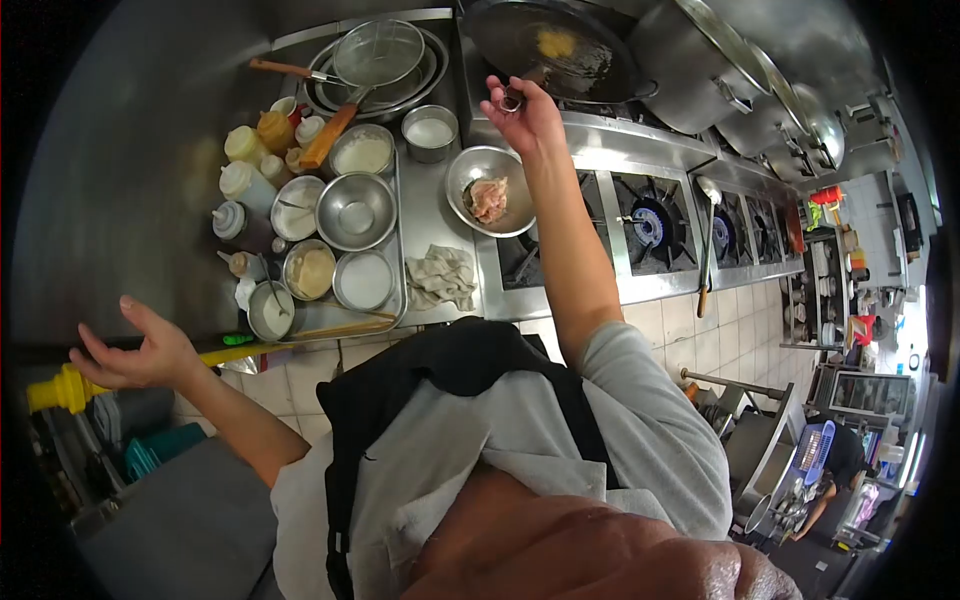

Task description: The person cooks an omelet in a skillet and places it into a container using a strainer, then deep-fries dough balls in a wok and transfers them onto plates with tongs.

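My right hand (pixel 528 118) is raised at the near edge of a dark wok (pixel 500 40). Its fingers curl around a small round dark end with a shiny rim; what this belongs to I cannot make out. A yellowish clump (pixel 556 42) lies in the wok beside a glossy wet patch. Below that hand, a steel bowl (pixel 462 172) holds pale pink raw meat (pixel 489 200). Out at the far left, my left hand (pixel 140 350) is open, fingers apart, with nothing in it. A yellow fitting (pixel 60 390) is just beyond it.
Sauce bottles (pixel 240 185), seasoning bowls (pixel 365 280), a wire strainer (pixel 380 52) and a crumpled cloth (pixel 440 277) crowd the counter. Lit burners (pixel 650 225) run rightward, with a ladle (pixel 708 240) across the stove. Large pots (pixel 690 65) stand behind. Another person's arm (pixel 815 512) shows far right.
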The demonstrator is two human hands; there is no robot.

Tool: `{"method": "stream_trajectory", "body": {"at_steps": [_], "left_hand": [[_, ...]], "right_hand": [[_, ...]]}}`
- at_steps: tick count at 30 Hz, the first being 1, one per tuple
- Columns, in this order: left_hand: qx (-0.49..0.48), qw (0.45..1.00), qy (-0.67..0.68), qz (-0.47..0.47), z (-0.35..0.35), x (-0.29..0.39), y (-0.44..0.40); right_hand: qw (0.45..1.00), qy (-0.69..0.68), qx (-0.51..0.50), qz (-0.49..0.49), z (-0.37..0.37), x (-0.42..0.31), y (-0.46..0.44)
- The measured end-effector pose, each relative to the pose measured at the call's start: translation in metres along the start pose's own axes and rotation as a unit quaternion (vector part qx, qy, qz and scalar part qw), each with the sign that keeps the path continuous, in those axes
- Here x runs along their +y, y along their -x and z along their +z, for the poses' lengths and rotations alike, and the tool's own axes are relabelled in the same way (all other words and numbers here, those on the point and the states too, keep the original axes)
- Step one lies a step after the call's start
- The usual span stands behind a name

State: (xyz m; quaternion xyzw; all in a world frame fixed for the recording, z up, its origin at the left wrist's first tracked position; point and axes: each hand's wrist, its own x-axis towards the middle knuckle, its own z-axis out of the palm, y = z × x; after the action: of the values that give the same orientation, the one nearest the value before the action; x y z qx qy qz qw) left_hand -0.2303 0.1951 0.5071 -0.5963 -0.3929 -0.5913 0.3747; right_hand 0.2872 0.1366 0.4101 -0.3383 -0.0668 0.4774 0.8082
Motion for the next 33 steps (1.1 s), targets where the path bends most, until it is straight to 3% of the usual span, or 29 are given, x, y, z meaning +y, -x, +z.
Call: {"method": "stream_trajectory", "body": {"at_steps": [2,6,7,8,11,18,29,33], "left_hand": [[-0.002,0.997,-0.05,-0.059,0.005,0.0,0.007],[-0.052,0.989,-0.029,-0.136,0.017,-0.003,0.018],[-0.059,0.989,-0.043,-0.126,0.021,-0.006,0.022],[-0.068,0.99,-0.056,-0.115,0.024,-0.009,0.024],[-0.078,0.984,-0.135,-0.083,0.034,-0.011,0.026],[-0.071,0.985,-0.149,-0.041,0.038,-0.026,0.034],[-0.059,0.992,-0.104,-0.05,0.04,-0.025,0.034],[-0.073,0.989,-0.117,-0.053,0.039,-0.024,0.034]], "right_hand": [[1.0,0.002,0.031,0.002,-0.009,-0.003,-0.013],[0.992,0.109,0.051,0.022,-0.042,-0.037,0.004],[0.983,0.16,0.087,0.024,-0.035,-0.047,0.02],[0.986,0.154,0.047,0.045,-0.055,-0.055,0.017],[0.979,0.192,0.06,0.036,-0.061,-0.071,0.037],[0.968,0.239,0.073,0.018,-0.072,-0.09,0.054],[0.946,0.309,0.101,-0.012,-0.077,-0.106,0.064],[0.897,0.427,0.116,0.0,-0.064,-0.114,0.073]]}}
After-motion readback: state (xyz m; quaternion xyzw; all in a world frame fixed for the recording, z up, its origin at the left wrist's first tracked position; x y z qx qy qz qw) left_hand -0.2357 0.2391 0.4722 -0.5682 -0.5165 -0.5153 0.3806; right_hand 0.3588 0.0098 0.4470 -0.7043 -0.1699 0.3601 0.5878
